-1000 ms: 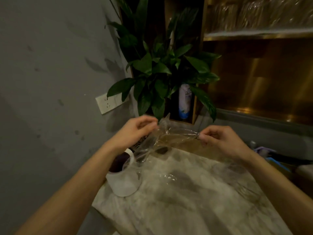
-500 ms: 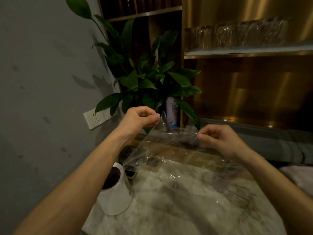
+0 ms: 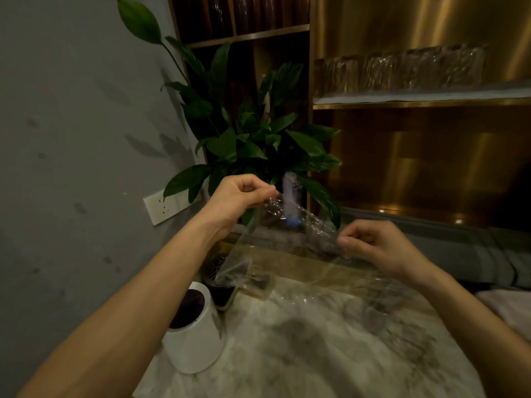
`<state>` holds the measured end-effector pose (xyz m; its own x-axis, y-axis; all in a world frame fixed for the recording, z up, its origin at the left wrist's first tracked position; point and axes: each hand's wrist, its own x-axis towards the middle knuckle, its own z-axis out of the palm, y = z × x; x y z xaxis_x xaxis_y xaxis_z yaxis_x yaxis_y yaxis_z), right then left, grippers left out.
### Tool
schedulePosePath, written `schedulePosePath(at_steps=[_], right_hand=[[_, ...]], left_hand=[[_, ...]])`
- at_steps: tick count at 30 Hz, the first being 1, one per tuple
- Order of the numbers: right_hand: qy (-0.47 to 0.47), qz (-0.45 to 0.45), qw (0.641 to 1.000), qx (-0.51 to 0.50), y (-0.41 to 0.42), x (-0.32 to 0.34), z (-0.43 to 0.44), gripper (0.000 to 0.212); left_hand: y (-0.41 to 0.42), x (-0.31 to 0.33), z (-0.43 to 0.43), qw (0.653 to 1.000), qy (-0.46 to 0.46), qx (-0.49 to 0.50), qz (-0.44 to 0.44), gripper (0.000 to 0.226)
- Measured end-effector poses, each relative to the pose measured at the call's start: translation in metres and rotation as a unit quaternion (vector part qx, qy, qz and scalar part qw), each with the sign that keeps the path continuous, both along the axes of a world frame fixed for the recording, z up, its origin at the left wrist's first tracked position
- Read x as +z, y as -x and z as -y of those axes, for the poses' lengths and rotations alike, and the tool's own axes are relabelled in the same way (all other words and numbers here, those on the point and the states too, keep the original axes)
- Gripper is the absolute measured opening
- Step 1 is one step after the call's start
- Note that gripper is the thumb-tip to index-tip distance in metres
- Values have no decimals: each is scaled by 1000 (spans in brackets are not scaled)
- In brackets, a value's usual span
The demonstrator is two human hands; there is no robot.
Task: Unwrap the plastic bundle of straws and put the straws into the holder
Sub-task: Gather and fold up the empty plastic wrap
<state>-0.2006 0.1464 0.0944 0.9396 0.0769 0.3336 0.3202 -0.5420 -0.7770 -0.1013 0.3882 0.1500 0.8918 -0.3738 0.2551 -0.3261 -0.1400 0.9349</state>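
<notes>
A clear, crinkled plastic wrap [image 3: 290, 245] is stretched in the air above the marble table [image 3: 301, 354]. My left hand [image 3: 240, 196] pinches its upper left corner, and my right hand [image 3: 376, 244] pinches its right edge, a little lower. The sheet hangs down to the left toward the tabletop. A white cylindrical holder [image 3: 195, 337] with a dark inside stands at the table's left edge, under my left forearm. I cannot make out any straws in the dim light.
A leafy potted plant [image 3: 250, 139] stands behind the table against the grey wall, with a white wall socket [image 3: 169, 205] to its left. Golden shelves with several glasses [image 3: 402, 70] fill the back right. A dark object [image 3: 221, 288] lies behind the holder.
The camera has tilted up, so the table sits lower in view. My left hand has risen with its corner of the wrap, and the sheet is stretched wider between both hands.
</notes>
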Motion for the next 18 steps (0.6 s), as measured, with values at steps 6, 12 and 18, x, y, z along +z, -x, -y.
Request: schedulePosePath(at_steps=[6, 12, 18], right_hand=[[-1, -30, 1000, 5, -2, 1, -3, 2], [-48, -51, 994, 86, -11, 40, -27, 36], [-138, 25, 989, 49, -20, 66, -56, 17]], left_hand=[[6, 9, 12, 996, 6, 6, 88, 7], [11, 34, 27, 986, -24, -52, 158, 10], [25, 55, 40, 964, -45, -35, 261, 17]])
